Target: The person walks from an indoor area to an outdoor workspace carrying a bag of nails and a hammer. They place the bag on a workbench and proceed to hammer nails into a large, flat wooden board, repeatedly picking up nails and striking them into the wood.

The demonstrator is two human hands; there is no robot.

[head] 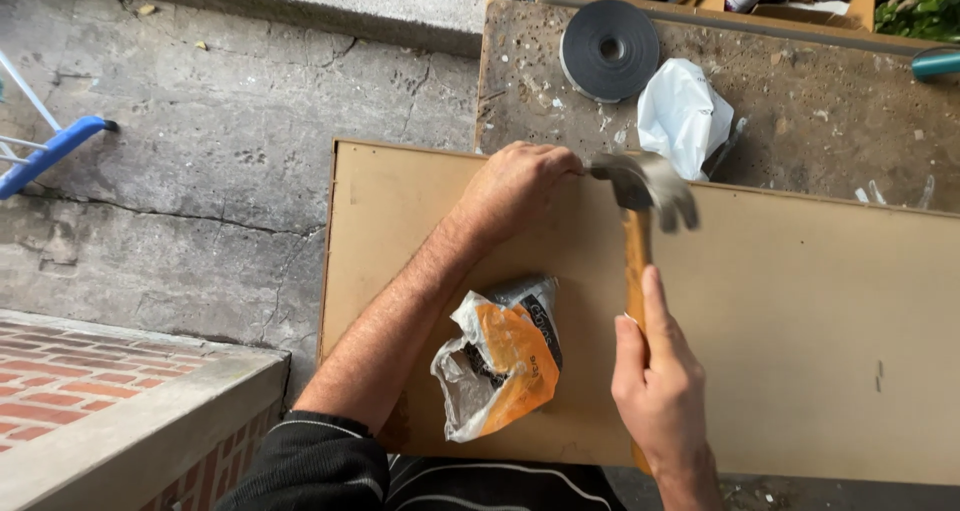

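Hands, two, bare, both over a tan board [800, 331]. Left hand [520, 186] reached far across the board, forearm slanting up from the near left, fingers curled tight and pinched at the board's far edge; what they pinched was too small to tell. Right hand [660, 381] came up from the near edge, closed around the wooden handle of a hammer [640, 221], thumb laid straight along it.

Hammer: long axis ran near to far; steel head at the far end, blurred, just right of the left hand's fingertips, claw turned right.

Board lay on a scarred workbench [820, 101], covering its near part.

On the board, between the two forearms: crumpled orange and clear plastic bag [505, 356].

On the bench beyond: grey tape roll [608, 51], white plastic bag [683, 116].

Left of the bench: cracked concrete floor [200, 171], brick ledge [100, 391].
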